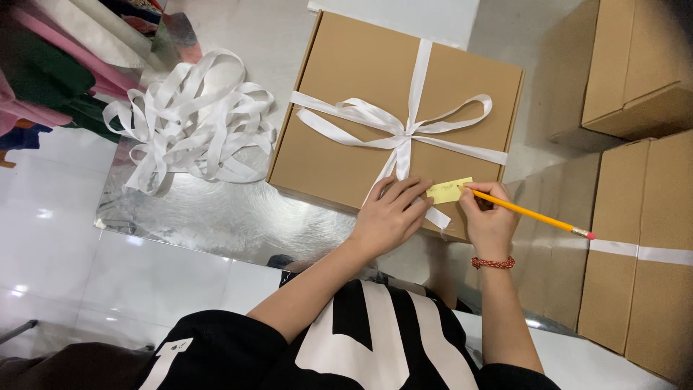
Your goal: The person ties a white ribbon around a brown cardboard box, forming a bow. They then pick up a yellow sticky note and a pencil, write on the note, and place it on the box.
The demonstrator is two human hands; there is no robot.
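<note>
A flat brown cardboard box (361, 79) lies on a shiny metal table, tied with a white ribbon bow (401, 130). A small yellow note (449, 190) sits on the box's near right corner. My left hand (390, 214) rests flat on the box lid, fingertips touching the note's left end. My right hand (488, 220) grips a yellow pencil (530, 214) with a pink eraser, its tip on the note's right end. A red bead bracelet circles my right wrist.
A loose heap of white ribbon (191, 123) lies on the metal table (216, 217) left of the box. Stacked brown cartons (635, 65) stand at the right, one crossed by a white ribbon band (650, 253). Pink and green fabric (50, 65) piles at upper left. White tiled floor lies below.
</note>
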